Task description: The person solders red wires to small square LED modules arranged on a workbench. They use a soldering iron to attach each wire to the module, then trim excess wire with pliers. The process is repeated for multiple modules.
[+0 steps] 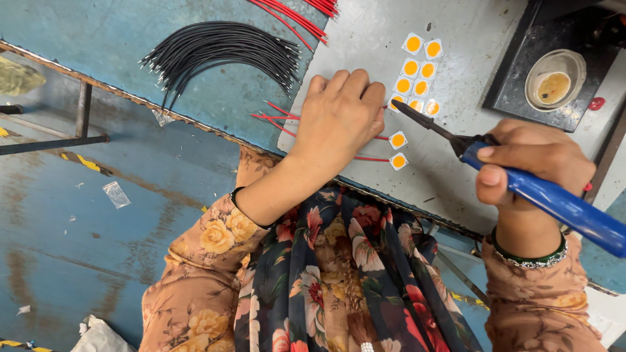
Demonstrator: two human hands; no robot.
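- Left hand (pixel 339 117) lies fingers curled, pressing red wires (pixel 277 116) onto the grey tabletop (pixel 469 39).
- Right hand (pixel 531 166) is wrapped around a blue soldering iron (pixel 521 186), tip at the yellow square chips (pixel 417 68).

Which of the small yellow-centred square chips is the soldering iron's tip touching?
The lowest-left chip of the clustered group, beside the left hand; the two wired ones lie below, apart.

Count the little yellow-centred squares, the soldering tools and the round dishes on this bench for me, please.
yellow-centred square chips: 11 (one partly hidden at the iron's tip)
soldering iron, gripped in the right hand: 1
round dish: 1
Total: 13
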